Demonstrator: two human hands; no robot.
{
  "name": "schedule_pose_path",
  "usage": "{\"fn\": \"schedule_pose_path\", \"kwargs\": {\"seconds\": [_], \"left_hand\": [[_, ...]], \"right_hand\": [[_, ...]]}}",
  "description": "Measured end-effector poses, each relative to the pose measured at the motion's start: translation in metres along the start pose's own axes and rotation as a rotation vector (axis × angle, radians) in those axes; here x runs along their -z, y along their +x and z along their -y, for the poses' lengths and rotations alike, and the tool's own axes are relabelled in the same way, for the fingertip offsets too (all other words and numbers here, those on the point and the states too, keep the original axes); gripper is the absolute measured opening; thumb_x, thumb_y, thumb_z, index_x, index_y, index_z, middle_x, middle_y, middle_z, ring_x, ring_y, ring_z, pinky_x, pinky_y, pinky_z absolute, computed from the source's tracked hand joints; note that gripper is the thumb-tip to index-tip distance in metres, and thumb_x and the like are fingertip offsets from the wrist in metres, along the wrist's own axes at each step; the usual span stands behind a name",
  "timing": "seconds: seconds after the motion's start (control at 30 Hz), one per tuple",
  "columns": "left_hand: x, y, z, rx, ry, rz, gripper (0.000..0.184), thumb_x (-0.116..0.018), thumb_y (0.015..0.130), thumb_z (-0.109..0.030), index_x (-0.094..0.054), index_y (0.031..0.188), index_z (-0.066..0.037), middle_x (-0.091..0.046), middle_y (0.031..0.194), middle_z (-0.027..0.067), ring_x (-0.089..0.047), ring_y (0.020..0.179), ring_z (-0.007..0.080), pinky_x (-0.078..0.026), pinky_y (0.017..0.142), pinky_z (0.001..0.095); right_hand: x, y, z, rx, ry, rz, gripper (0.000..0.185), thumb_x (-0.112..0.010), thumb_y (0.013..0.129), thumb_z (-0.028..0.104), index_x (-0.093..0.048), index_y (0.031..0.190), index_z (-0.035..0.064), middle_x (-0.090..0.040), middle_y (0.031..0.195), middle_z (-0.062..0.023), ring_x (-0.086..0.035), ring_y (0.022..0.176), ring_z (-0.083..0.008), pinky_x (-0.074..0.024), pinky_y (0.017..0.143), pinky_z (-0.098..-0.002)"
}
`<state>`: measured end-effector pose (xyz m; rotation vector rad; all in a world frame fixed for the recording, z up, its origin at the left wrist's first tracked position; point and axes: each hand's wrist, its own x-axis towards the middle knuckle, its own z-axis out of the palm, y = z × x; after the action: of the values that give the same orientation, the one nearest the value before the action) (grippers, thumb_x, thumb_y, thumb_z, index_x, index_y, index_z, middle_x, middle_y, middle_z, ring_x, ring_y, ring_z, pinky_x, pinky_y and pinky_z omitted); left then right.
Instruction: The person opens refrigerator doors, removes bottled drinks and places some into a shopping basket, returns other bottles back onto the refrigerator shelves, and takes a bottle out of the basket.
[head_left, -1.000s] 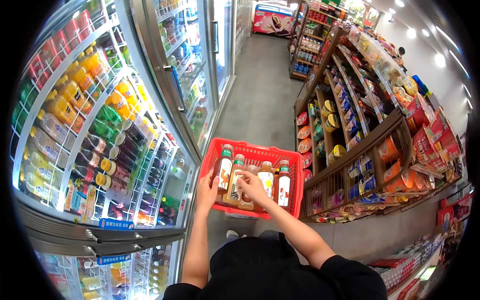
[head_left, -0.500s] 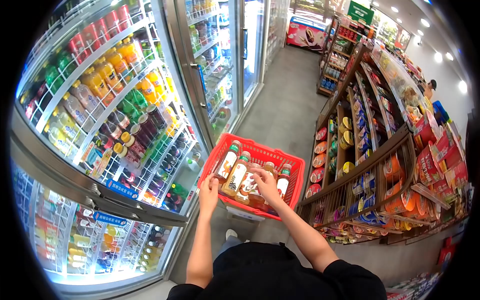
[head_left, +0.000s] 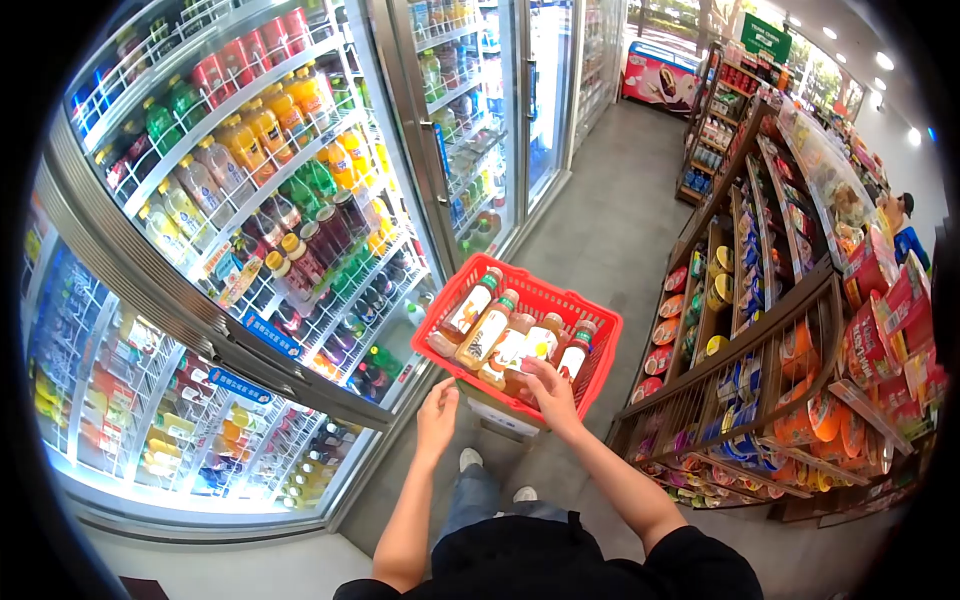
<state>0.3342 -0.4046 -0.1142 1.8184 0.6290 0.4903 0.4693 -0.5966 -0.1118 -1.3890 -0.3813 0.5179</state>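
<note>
A red plastic basket [head_left: 592,297] is in front of me, with several drink bottles lying side by side in it. The leftmost bottle [head_left: 474,304] has a green cap and a white label. My right hand [head_left: 549,388] is at the basket's near side, by the lower ends of the bottles, fingers apart; no bottle is in its grasp. My left hand [head_left: 438,413] is just off the basket's near left corner, fingers loosely curled and nothing visible between them. Beneath the basket, a pale box-like surface [head_left: 503,416] shows in part.
Lit drink coolers [head_left: 300,200] line the left, with a door frame [head_left: 210,310] angled toward me. Snack shelves [head_left: 780,380] stand on the right. The grey aisle floor [head_left: 625,190] runs to a chest freezer [head_left: 660,78]. A person in blue [head_left: 908,240] is at far right.
My left hand has come off the basket's left side and moved nearer to me. My right hand has drawn back from the bottle tops toward the near rim. The view has turned left.
</note>
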Motion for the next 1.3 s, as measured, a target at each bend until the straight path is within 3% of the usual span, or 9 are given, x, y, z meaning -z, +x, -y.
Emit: {"fn": "schedule_pose_path", "kwargs": {"seconds": [0.03, 0.17, 0.3, 0.73, 0.8, 0.93, 1.07, 1.1, 1.3], "left_hand": [[0.0, -0.001, -0.002, -0.001, -0.021, 0.01, 0.034, -0.056, 0.099, -0.024, -0.06, 0.126, -0.003, -0.065, 0.097, 0.0049, -0.058, 0.087, 0.011, -0.047, 0.081, 0.026], [-0.005, 0.004, -0.014, 0.012, -0.092, 0.066, 0.036, -0.056, 0.1, -0.029, -0.061, 0.125, -0.005, -0.069, 0.107, 0.0111, -0.065, 0.095, 0.0167, -0.05, 0.086, 0.0305], [-0.015, 0.024, -0.019, -0.003, -0.107, 0.125, 0.034, -0.056, 0.1, -0.025, -0.06, 0.126, -0.004, -0.068, 0.107, 0.0099, -0.064, 0.095, 0.0149, -0.05, 0.085, 0.0282], [0.004, 0.162, -0.001, -0.108, -0.221, 0.15, 0.03, -0.057, 0.098, -0.018, -0.061, 0.122, -0.001, -0.067, 0.111, 0.015, -0.065, 0.1, 0.0199, -0.05, 0.089, 0.0314], [0.003, 0.184, 0.009, -0.11, 0.061, 0.177, 0.033, -0.06, 0.095, -0.02, -0.061, 0.123, -0.003, -0.067, 0.111, 0.0168, -0.065, 0.099, 0.0234, -0.05, 0.09, 0.0332], [-0.013, 0.228, 0.025, -0.085, 0.041, 0.276, 0.039, -0.063, 0.092, -0.022, -0.058, 0.125, -0.002, -0.066, 0.113, 0.0196, -0.066, 0.101, 0.0276, -0.051, 0.089, 0.0357], [-0.032, 0.256, 0.041, -0.079, 0.084, 0.425, 0.049, -0.065, 0.09, -0.029, -0.055, 0.129, -0.001, -0.065, 0.117, 0.0243, -0.065, 0.109, 0.0344, -0.051, 0.092, 0.0407], [-0.032, 0.26, 0.032, -0.039, 0.206, 0.489, 0.061, -0.068, 0.089, -0.03, -0.047, 0.135, 0.005, -0.064, 0.121, 0.0231, -0.063, 0.113, 0.0282, -0.049, 0.094, 0.036], [-0.035, 0.275, 0.022, -0.044, 0.267, 0.553, 0.076, -0.074, 0.084, -0.032, -0.041, 0.14, 0.006, -0.059, 0.128, 0.0268, -0.059, 0.12, 0.0306, -0.048, 0.098, 0.0375]], "right_hand": [[0.005, -0.003, -0.001, 0.001, 0.042, 0.034, 0.047, -0.052, 0.1, 0.016, -0.041, 0.145, 0.0033, -0.05, 0.14, -0.0154, -0.054, 0.125, -0.0227, -0.0505, 0.095, -0.0329], [0.009, -0.024, 0.005, 0.052, 0.079, 0.062, 0.058, -0.052, 0.1, 0.014, -0.028, 0.151, 0.003, -0.038, 0.151, -0.0177, -0.041, 0.137, -0.028, -0.0411, 0.108, -0.0385], [0.007, -0.026, 0.002, 0.024, 0.177, 0.008, 0.06, -0.05, 0.101, 0.017, -0.023, 0.152, 0.0, -0.034, 0.152, -0.0189, -0.036, 0.14, -0.0294, -0.0387, 0.111, -0.0394], [-0.049, 0.069, -0.014, -0.014, 0.437, -0.175, 0.057, -0.047, 0.103, 0.022, -0.026, 0.15, -0.0013, -0.035, 0.151, -0.0193, -0.039, 0.138, -0.0262, -0.0401, 0.11, -0.0374], [-0.057, 0.088, -0.014, -0.009, 0.375, -0.204, 0.056, -0.048, 0.103, 0.023, -0.028, 0.15, -0.0012, -0.037, 0.15, -0.0187, -0.04, 0.137, -0.0253, -0.0401, 0.11, -0.0373], [-0.07, 0.127, -0.02, -0.042, 0.343, -0.241, 0.057, -0.049, 0.102, 0.024, -0.029, 0.149, -0.0014, -0.036, 0.15, -0.0177, -0.041, 0.137, -0.027, -0.0399, 0.11, -0.0405], [-0.082, 0.158, -0.029, -0.076, 0.334, -0.305, 0.057, -0.052, 0.101, 0.025, -0.034, 0.147, -0.0033, -0.043, 0.145, -0.0155, -0.047, 0.129, -0.0211, -0.043, 0.106, -0.0347], [-0.083, 0.165, -0.036, -0.085, 0.312, -0.319, 0.057, -0.053, 0.101, 0.025, -0.035, 0.146, -0.0039, -0.047, 0.142, -0.0131, -0.049, 0.127, -0.0193, -0.043, 0.105, -0.0331], [-0.092, 0.182, -0.047, -0.087, 0.22, -0.354, 0.048, -0.053, 0.1, 0.02, -0.043, 0.141, -0.0038, -0.052, 0.135, -0.011, -0.05, 0.124, -0.017, -0.0441, 0.103, -0.0312]]}}
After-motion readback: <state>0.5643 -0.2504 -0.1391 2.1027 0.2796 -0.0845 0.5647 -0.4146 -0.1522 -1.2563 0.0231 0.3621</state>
